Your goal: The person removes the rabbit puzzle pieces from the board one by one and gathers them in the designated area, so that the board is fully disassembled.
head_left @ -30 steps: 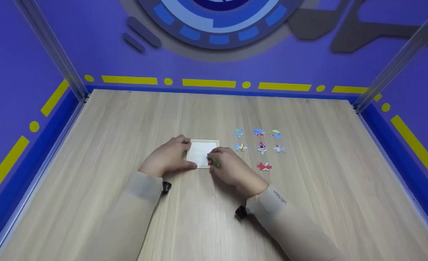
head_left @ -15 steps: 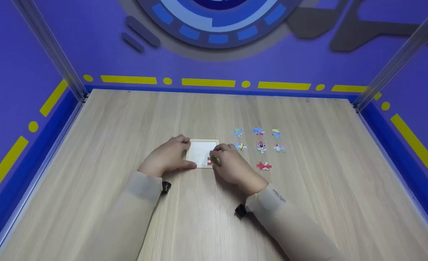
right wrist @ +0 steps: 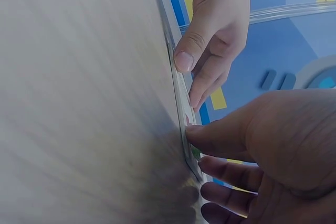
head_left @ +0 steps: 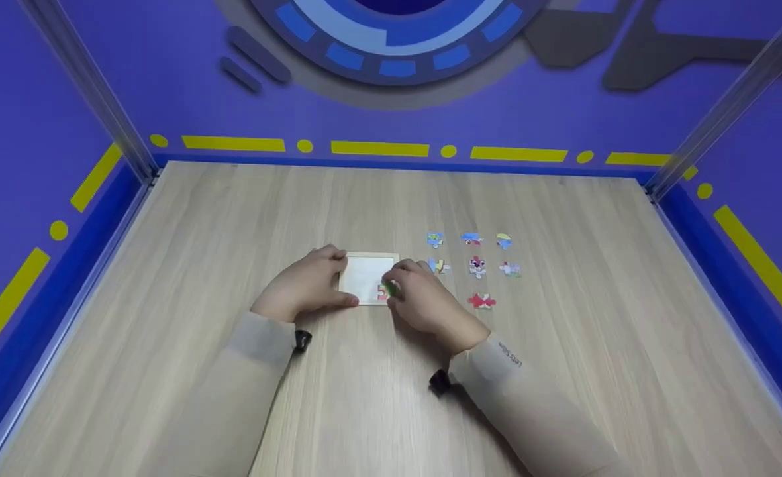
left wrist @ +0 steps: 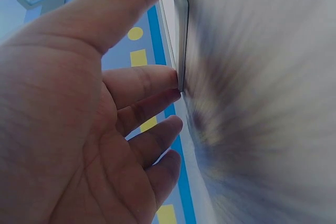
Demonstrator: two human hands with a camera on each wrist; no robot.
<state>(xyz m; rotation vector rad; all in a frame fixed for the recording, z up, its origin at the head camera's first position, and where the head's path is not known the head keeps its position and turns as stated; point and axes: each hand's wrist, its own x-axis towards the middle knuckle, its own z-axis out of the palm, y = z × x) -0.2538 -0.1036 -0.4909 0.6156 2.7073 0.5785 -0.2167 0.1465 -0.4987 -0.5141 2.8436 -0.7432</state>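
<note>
A small square puzzle tray (head_left: 364, 273) with a pale rim and white bed lies on the table. My left hand (head_left: 303, 283) holds its left side, thumb at the near corner and fingers at the far one; in the left wrist view the thumb and fingertips span the tray edge (left wrist: 181, 35). Inside the tray's near right corner, my right hand (head_left: 434, 301) pinches a red and green puzzle piece (head_left: 383, 292), partly covered by the fingers. In the right wrist view, the thumb (right wrist: 210, 135) presses at the tray's edge, with a bit of green showing beside it.
Several loose puzzle pieces lie right of the tray in rows, among them a blue one (head_left: 471, 238), one with a face (head_left: 477, 267) and a red one (head_left: 481, 301). The wooden table (head_left: 265, 205) ends at blue-purple walls (head_left: 391, 119).
My right hand has shifted its fingers slightly over the puzzle piece, which has turned and moved a little in the tray corner. The left hand stays on the tray.
</note>
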